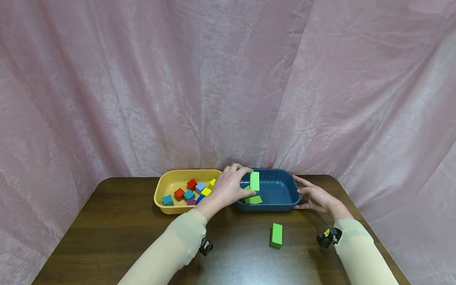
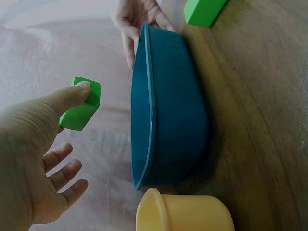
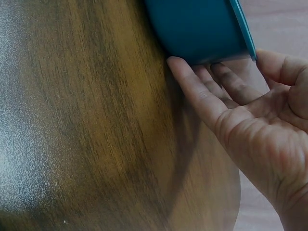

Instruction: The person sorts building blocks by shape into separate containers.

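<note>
Between thumb and finger, my left hand (image 1: 231,186) pinches a bright green rectangular block (image 1: 254,181), held over the left part of a dark blue basin (image 1: 274,207). In the left wrist view the block (image 2: 79,118) is above the basin's rim, and the other fingers are spread apart from it. Inside the basin, below the held block, lies green block material (image 1: 253,200), partly covered by the hand. At the basin's right end, my right hand (image 1: 315,198) touches the outer wall (image 3: 202,29) with extended fingers, its thumb at the rim.
A yellow basin (image 1: 171,211) with several coloured cubes, such as a red cube (image 1: 179,194), stands left of the blue one. Another green block (image 1: 276,235) lies on the brown wooden table (image 1: 242,253) in front. A pink curtain (image 1: 228,87) hangs behind.
</note>
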`<state>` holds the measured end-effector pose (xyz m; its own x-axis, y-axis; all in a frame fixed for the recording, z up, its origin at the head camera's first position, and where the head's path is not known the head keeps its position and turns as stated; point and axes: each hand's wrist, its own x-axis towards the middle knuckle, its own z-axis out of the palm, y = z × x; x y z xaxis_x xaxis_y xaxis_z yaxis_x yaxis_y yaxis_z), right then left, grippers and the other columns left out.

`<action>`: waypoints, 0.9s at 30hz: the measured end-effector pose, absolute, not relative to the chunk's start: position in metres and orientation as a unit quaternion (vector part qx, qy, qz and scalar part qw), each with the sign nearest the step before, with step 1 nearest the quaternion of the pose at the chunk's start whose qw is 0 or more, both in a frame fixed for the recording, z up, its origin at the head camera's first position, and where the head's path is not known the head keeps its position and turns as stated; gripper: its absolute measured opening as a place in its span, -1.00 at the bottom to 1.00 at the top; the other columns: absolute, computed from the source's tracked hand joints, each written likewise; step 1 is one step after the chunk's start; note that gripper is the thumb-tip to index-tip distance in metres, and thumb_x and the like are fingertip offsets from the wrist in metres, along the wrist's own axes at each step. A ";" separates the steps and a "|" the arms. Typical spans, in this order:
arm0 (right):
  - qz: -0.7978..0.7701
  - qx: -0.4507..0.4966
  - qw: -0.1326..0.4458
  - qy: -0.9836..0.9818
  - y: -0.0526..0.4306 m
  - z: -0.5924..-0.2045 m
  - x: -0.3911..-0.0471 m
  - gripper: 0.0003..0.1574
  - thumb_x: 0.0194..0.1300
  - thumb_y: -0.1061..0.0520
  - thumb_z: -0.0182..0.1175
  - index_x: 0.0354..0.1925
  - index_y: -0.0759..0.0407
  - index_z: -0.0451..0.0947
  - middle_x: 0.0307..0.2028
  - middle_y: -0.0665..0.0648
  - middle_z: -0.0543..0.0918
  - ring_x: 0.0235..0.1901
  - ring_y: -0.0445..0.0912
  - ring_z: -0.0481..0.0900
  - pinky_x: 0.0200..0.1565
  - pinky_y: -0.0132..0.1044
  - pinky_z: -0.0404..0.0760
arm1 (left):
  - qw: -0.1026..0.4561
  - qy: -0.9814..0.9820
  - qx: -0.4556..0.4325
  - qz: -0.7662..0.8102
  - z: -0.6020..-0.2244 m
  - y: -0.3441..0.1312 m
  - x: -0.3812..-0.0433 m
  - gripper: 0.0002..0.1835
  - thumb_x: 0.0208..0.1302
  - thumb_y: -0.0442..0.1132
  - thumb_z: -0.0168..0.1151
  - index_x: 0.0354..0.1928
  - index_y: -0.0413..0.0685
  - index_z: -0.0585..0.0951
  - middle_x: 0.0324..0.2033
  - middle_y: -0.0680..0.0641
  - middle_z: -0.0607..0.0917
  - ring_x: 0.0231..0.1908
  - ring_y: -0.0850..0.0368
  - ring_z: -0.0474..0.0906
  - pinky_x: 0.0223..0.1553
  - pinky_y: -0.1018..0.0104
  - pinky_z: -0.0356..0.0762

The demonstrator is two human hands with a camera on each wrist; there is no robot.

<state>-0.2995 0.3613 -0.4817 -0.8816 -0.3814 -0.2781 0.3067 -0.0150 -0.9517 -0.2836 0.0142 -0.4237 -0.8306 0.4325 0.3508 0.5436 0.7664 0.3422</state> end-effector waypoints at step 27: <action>-0.713 -0.024 0.238 0.659 0.362 -0.484 -0.301 -0.21 0.45 0.24 -0.22 0.46 -0.25 -0.25 0.32 0.46 0.00 0.22 0.35 0.18 0.02 0.28 0.35 | 0.096 -0.955 -0.197 -0.201 -0.434 0.007 -0.313 -0.25 -0.05 0.24 0.35 0.25 0.34 0.40 0.10 -0.02 0.35 0.05 0.01 0.26 -0.01 0.08 0.38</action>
<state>-0.3007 0.3618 -0.4840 -0.8857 -0.3707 -0.2795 0.3076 -0.0175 -0.9514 -0.3131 0.0070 -0.4344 -0.9040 0.3370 0.2630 0.4143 0.8422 0.3451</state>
